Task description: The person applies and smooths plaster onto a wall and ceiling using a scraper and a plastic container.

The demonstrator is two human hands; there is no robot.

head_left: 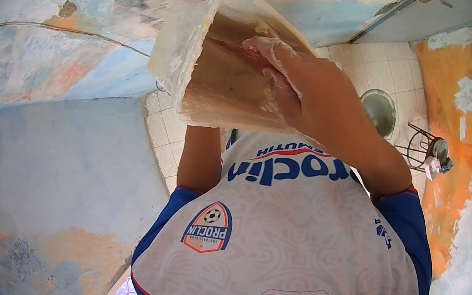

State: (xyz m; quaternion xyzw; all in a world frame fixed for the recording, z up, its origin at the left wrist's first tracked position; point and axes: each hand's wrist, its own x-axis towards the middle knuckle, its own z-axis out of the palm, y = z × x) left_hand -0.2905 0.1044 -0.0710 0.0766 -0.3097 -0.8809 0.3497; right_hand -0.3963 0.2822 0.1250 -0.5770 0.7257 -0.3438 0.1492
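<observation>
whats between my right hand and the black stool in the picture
In the head view, a round basin-like container and pale tiled floor show between your right hand and the black stool.

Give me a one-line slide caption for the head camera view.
A white-smeared right hand in the mouth of a tilted tub, among patchy painted walls.

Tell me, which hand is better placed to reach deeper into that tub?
Probably the right hand: its white-smeared fingers are inside the plastic tub, whereas the left hand is hidden behind it.
</observation>
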